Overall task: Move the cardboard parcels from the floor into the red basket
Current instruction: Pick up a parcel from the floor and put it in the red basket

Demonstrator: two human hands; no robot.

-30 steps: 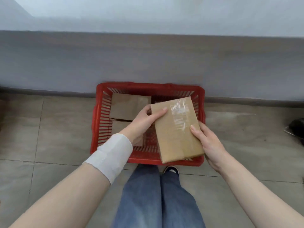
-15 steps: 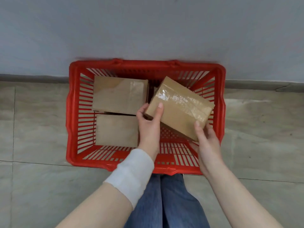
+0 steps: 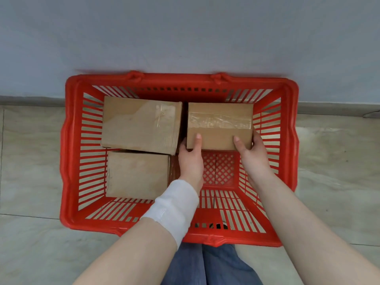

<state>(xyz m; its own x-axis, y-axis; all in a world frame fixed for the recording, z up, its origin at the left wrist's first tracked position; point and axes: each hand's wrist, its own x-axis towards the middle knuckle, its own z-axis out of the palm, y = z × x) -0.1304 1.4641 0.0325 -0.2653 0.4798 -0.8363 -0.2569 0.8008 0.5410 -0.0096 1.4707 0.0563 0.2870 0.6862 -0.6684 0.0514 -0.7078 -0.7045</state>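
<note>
- Your red basket (image 3: 70, 161) is bright red all over, its walls cut into slats and its floor into a diamond lattice.
- The taped parcel (image 3: 219, 124) is plain brown cardboard, crossed by one glossy, clear band of tape.
- The far left parcel (image 3: 139, 124) is the same brown, with a paler, shiny tape patch towards its right.
- The near left parcel (image 3: 137, 174) is plain, matt brown.
- The wrist wrap (image 3: 174, 206) on your left arm is white.
- Your jeans (image 3: 216, 268) are faded blue denim.
- The floor tiles (image 3: 30, 161) are beige-grey with faint marbling and thin dark joints.
- The wall (image 3: 185, 33) is a flat, pale blue-grey.
</note>
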